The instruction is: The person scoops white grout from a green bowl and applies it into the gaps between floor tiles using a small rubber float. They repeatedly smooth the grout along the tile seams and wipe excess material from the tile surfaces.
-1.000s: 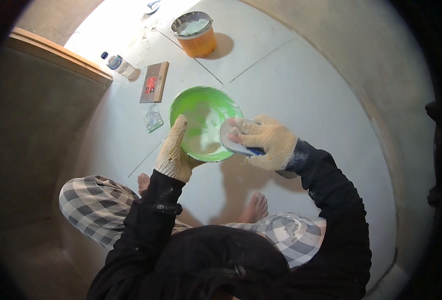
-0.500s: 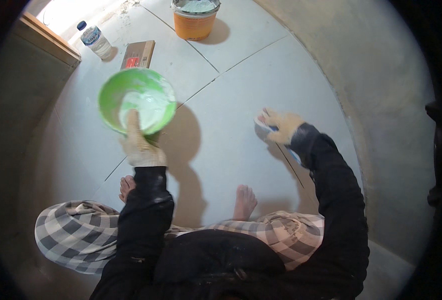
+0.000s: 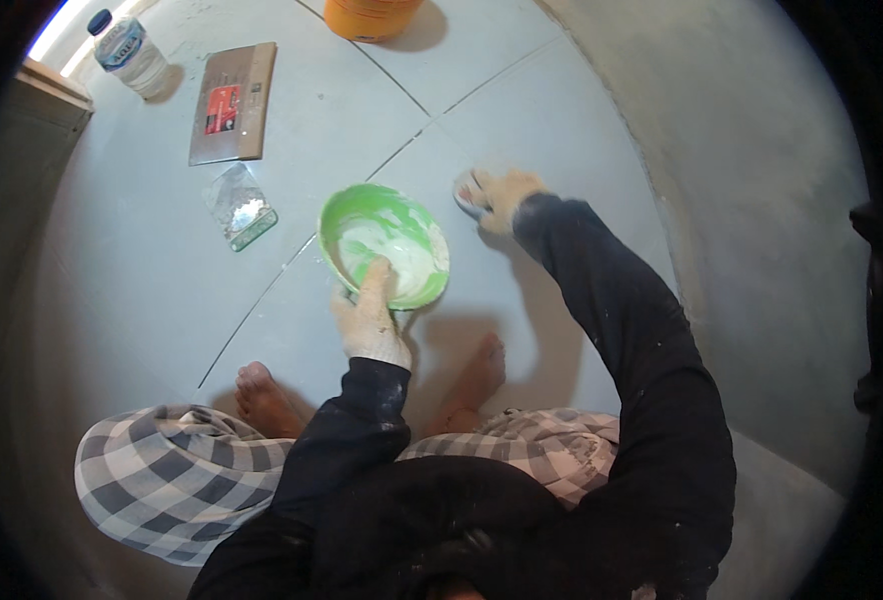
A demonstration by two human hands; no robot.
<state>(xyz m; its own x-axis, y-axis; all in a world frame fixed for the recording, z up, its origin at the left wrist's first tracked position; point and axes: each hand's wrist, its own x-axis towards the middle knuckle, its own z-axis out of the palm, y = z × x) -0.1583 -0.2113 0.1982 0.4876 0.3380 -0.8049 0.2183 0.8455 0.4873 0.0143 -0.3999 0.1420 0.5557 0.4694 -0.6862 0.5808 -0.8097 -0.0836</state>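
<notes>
My left hand, in a pale work glove, grips the near rim of a green bowl that holds white paste and rests on the tiled floor. My right hand, also gloved, presses a small white pad or sponge onto the floor tile by a grout line, to the right of the bowl. Both arms wear dark sleeves. My bare feet show below the bowl.
An orange bucket stands at the top. A flat grey trowel with a red label, a water bottle and a small clear bag of white powder lie to the upper left. A grey wall curves along the right side.
My right hand has moved from the bowl out to the floor with the pad. My left hand keeps its hold on the bowl; the view has shifted.
</notes>
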